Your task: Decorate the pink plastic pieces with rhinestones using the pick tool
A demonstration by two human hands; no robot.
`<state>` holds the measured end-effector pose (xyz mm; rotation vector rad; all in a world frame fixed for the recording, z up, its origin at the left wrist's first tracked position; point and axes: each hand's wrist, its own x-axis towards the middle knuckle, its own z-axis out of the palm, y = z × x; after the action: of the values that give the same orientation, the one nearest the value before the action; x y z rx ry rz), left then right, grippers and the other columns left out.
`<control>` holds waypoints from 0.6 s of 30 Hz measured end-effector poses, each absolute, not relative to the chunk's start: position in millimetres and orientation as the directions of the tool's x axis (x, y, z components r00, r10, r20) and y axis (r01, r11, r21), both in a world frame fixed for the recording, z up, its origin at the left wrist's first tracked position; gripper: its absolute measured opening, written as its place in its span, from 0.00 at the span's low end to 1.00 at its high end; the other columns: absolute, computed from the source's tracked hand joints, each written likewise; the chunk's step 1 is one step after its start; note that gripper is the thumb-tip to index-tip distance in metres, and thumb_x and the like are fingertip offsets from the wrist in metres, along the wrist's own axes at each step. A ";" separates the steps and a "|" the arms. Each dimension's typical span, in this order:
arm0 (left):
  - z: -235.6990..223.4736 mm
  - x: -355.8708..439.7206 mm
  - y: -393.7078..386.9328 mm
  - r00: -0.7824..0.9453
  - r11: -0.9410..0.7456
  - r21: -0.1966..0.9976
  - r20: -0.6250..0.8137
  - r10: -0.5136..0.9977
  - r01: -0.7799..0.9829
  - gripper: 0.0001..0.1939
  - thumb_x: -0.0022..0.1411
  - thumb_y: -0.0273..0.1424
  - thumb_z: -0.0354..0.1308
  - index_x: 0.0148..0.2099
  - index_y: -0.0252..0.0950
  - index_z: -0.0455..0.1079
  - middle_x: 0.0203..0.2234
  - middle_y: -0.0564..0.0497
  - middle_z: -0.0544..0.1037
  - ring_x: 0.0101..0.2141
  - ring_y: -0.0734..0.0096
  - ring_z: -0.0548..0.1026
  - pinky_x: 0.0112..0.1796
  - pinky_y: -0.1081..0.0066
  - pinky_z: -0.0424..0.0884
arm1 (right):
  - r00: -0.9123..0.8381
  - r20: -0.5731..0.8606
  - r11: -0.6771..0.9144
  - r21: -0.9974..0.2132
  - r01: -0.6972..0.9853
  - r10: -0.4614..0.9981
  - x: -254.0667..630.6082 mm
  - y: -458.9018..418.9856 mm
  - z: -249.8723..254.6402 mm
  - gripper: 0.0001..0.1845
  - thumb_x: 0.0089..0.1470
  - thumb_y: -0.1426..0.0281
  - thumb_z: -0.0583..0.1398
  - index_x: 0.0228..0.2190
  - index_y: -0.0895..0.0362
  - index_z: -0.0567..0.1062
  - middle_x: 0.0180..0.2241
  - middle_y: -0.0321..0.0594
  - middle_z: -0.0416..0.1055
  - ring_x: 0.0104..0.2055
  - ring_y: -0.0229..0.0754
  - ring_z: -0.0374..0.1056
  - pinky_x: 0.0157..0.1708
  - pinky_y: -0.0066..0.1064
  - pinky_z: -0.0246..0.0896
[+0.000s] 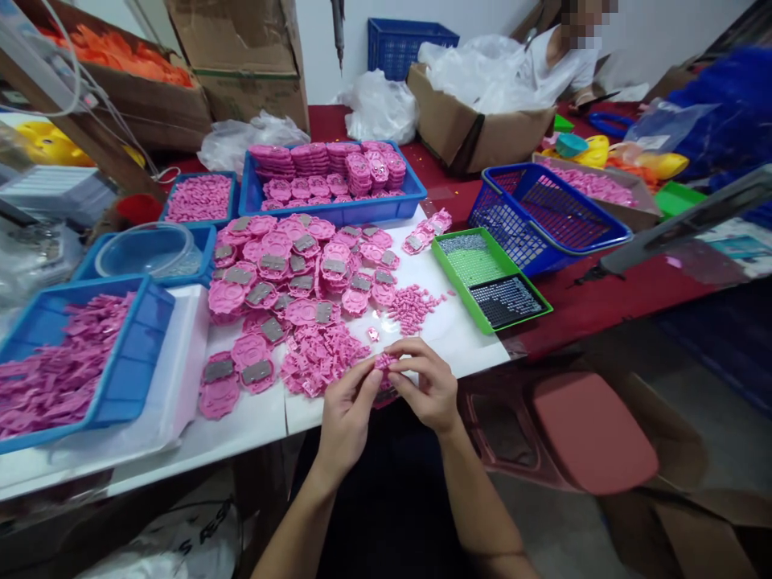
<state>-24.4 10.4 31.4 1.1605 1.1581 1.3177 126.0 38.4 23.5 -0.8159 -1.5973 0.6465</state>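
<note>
At the table's front edge, my left hand [350, 406] and my right hand [426, 386] come together, thumbs and fingers closed on one small pink plastic part [383, 362]. Under my hands lies a larger pink piece, mostly covered by them. Just left of my hands is a heap of thin pink plastic parts [319, 358]. Behind them lies a scatter of tiny pink pieces [415, 308]. Further back spreads a pile of pink plastic casings with grey metal plates [273, 264]. One small pink piece [373, 334] lies alone in front of my fingers.
A green tray [443, 261] of screws and a blue basket [560, 233] stand at right. Blue bins of pink parts [160, 318] are at left; a blue crate [331, 211] holds stacked casings. Electric screwdrivers [339, 40] hang overhead. A red stool [594, 430] stands right; a person sits behind.
</note>
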 end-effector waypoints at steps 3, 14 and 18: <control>33.2 -23.5 8.9 -0.037 -0.194 0.981 0.195 0.980 0.024 0.13 0.71 0.36 0.61 0.55 0.44 0.80 0.49 0.48 0.83 0.50 0.61 0.81 0.54 0.63 0.77 | -0.036 0.455 0.456 -0.889 0.048 0.890 123.1 34.8 26.0 0.15 0.63 0.69 0.61 0.51 0.51 0.75 0.52 0.48 0.78 0.57 0.47 0.74 0.55 0.45 0.73; 39.3 -26.9 6.9 -0.053 -0.543 0.790 0.578 0.814 0.285 0.22 0.67 0.21 0.63 0.58 0.48 0.78 0.45 0.50 0.81 0.45 0.69 0.81 0.45 0.69 0.80 | -0.156 0.518 0.539 -0.825 0.171 0.841 128.0 27.7 28.5 0.13 0.67 0.71 0.55 0.51 0.52 0.73 0.46 0.46 0.76 0.51 0.45 0.74 0.52 0.41 0.72; 43.5 -29.2 7.4 -0.038 -0.546 0.808 0.567 0.823 0.222 0.20 0.67 0.21 0.63 0.55 0.47 0.79 0.45 0.50 0.83 0.46 0.65 0.82 0.48 0.64 0.81 | -0.174 0.551 0.577 -0.797 0.182 0.816 127.5 24.7 26.2 0.16 0.66 0.74 0.55 0.53 0.51 0.71 0.48 0.47 0.74 0.52 0.46 0.72 0.53 0.42 0.72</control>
<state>-29.2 7.4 43.5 1.7575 1.0994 1.6223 127.5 24.7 26.2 -0.8402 -1.6827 0.7026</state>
